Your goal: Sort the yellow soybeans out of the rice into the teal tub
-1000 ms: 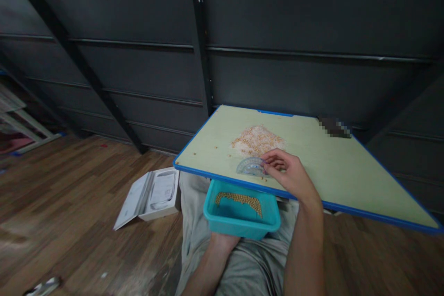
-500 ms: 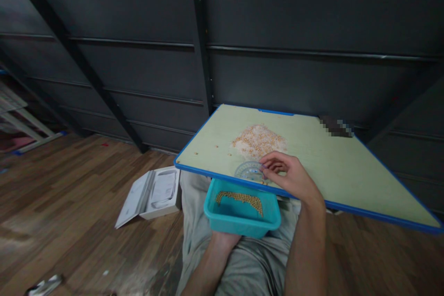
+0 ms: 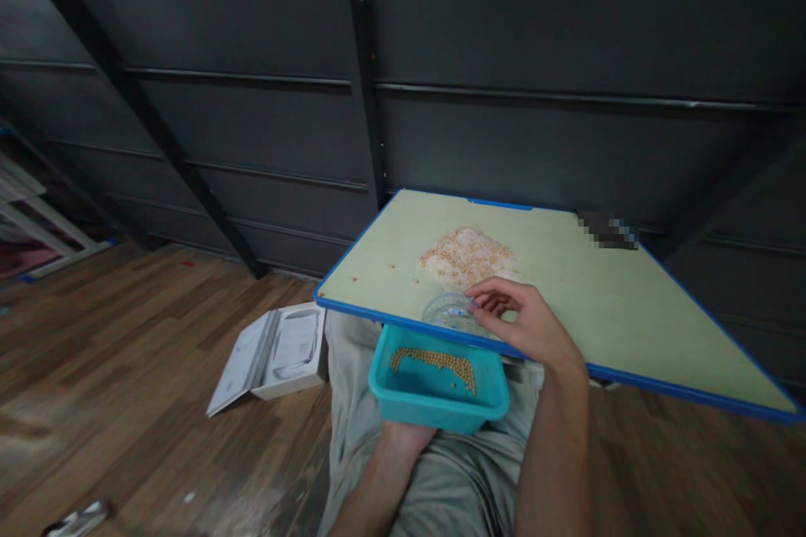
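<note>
My right hand is closed, fingertips pinching the right end of a clear plastic protractor, which lies at the near edge of the pale green tabletop. Just beyond it spreads a pile of white rice grains mixed with yellow soybeans. Below the table edge, a teal plastic tub rests over my lap. Inside, soybeans gather along its far and right sides, with a single one nearer the middle. My left hand holds the tub from underneath; its fingers are hidden.
A blue rim borders the table. A dark, pixelated object sits at its far right corner. Several stray beans lie left of the pile. On the wooden floor stands an opened white box. Dark panels rise behind the table.
A few beans at the table's near edge by the protractor are gone, and a single bean now shows in the tub's middle. My right hand and the protractor have shifted slightly left.
</note>
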The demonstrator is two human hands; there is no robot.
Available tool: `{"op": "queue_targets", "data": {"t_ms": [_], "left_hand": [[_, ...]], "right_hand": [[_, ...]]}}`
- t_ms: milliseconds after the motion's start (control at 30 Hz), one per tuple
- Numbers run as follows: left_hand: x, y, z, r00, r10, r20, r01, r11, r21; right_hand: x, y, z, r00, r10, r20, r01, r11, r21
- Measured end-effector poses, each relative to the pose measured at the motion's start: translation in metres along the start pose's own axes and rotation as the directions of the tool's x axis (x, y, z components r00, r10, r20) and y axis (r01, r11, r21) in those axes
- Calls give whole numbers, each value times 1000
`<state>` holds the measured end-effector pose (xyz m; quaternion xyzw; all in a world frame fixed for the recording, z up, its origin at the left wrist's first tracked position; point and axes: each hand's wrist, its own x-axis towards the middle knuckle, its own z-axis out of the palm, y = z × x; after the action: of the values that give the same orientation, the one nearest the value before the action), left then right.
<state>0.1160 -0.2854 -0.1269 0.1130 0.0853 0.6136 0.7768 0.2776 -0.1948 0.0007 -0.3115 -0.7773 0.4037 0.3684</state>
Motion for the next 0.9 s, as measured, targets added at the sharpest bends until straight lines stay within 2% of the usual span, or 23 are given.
{"op": "queue_targets", "data": {"t_ms": [200, 367, 467, 600, 667, 767, 900], "left_hand": [[-1, 0, -12, 1000, 19, -3, -19, 998, -56], [-2, -3, -36, 1000, 20, 7, -19, 997, -80], [-4, -4, -45, 999, 24, -37, -27, 996, -86], [-6, -4, -42, 992, 35, -124, -43, 997, -60], [-7, -3, -38, 990, 45, -134, -53, 997, -59], [-9, -1, -34, 997, 26, -73, -31, 998, -62], [-9, 0, -31, 999, 33, 26, -31, 998, -55]], "right_hand": [[3, 2, 1, 999, -3, -50, 1, 999, -51], [7, 7, -1, 977, -12, -214, -18, 990, -137], [9, 11, -2, 959, -9, -284, -37, 987, -156], [10, 16, -3, 935, -9, -355, -56, 983, -174], [11, 16, -4, 928, -26, -372, -63, 972, -226], [12, 16, -4, 921, -52, -385, -69, 953, -294], [13, 16, -4, 903, -74, -422, -57, 955, -290]]}}
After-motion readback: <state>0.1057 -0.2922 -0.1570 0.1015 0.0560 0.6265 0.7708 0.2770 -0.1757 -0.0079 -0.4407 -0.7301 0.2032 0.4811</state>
